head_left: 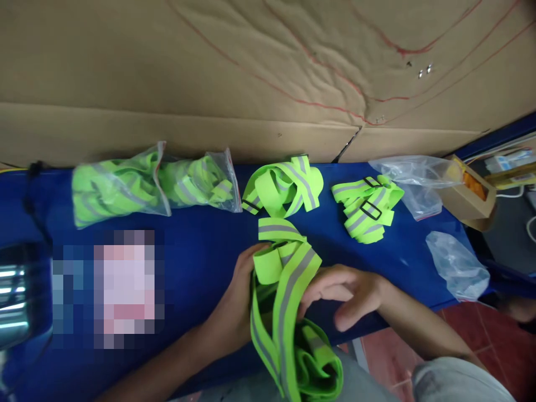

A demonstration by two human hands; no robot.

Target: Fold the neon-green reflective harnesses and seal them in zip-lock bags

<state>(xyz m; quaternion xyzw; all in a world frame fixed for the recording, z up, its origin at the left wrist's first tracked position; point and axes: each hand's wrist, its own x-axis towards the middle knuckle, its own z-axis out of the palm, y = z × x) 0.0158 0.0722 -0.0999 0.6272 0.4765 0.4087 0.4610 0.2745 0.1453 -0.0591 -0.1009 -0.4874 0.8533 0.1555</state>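
Note:
A bundle of fluorescent yellow-green reflective strap [293,285] with grey stripes hangs in front of me, its lower loops drooping towards my lap. My left hand [240,298] grips it from the left; most of its fingers are hidden behind the bands. On the other side, my right hand [352,287] has its thumb apart from its bent fingers, whose tips reach the strap's edge. Just beyond lies a loose coiled reflective strap [285,184]. Another bundle with black buckles [368,209] rests to its right on the blue table [196,268].
Two clear zip bags of straps, a left one [117,187] and a right one [201,181], lie at the back left. Empty plastic bags [456,268] and a cardboard box [473,195] are on the right. A cardboard panel [209,72] borders the back. A dark shiny object [20,296] stands far left.

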